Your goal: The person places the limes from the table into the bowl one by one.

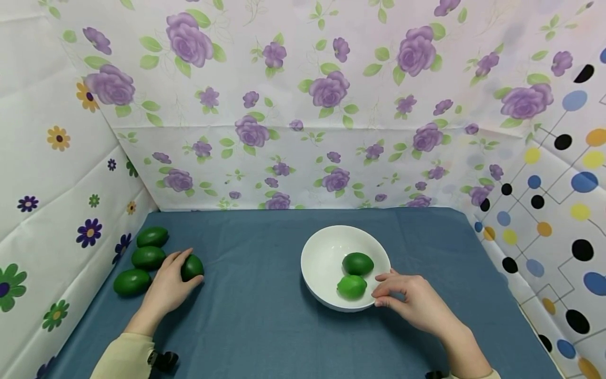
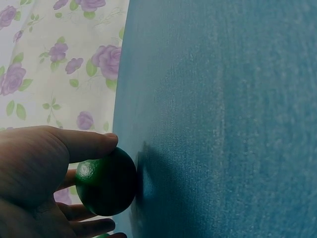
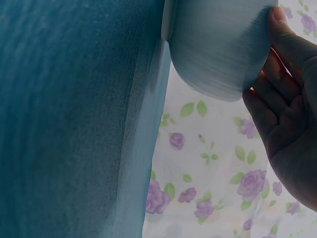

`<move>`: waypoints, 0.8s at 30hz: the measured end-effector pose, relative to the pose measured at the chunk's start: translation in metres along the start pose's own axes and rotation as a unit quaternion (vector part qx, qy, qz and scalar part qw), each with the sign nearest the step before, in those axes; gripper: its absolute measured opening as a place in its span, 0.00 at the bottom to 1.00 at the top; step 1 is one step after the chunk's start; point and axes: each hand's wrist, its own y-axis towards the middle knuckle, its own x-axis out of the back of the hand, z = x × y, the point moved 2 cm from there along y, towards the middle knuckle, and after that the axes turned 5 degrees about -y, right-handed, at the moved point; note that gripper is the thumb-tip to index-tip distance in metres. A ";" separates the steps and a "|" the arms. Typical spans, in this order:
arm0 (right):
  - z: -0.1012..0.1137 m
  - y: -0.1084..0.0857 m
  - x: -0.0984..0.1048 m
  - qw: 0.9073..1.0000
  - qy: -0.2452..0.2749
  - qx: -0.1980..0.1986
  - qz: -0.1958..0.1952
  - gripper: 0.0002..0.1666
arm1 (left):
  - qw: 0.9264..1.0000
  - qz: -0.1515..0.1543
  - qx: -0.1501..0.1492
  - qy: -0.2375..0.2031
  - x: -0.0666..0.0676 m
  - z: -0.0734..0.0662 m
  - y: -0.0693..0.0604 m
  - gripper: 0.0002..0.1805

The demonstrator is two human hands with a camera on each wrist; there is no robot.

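Note:
On the left of the cloth, my left hand [image 1: 169, 284] holds a dark green avocado [image 1: 192, 268] between thumb and fingers. The left wrist view shows the same avocado [image 2: 106, 182] close to the cloth, with the thumb across its side. Toward the right stands a white bowl [image 1: 319, 263]. Inside it lie a dark green avocado [image 1: 357, 263] and a lighter green lime [image 1: 352, 287]. My right hand [image 1: 416, 300] grips the bowl's right rim with thumb and fingertips. In the right wrist view, the thumb and fingers touch the bowl's outer wall [image 3: 218, 49].
Three more avocados [image 1: 148, 258] lie grouped just left of my left hand. A blue-grey cloth [image 1: 255, 295] covers the table. Patterned sheets [image 1: 293, 152] rise along its back and both sides.

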 end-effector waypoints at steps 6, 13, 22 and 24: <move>0.001 0.000 0.000 1.000 0.001 -0.003 0.002 0.11 | 1.000 0.002 -0.001 -0.002 0.000 -0.001 0.000 0.46; 0.000 0.000 0.000 1.000 0.001 -0.004 0.002 0.10 | 1.000 0.003 0.001 -0.002 0.000 0.000 0.001 0.46; 0.000 0.000 0.000 1.000 0.008 -0.002 0.002 0.10 | 1.000 0.005 0.002 -0.001 -0.002 0.000 0.002 0.45; 0.000 0.001 0.000 1.000 0.007 -0.002 0.001 0.10 | 1.000 0.005 0.002 -0.001 -0.003 0.000 0.002 0.45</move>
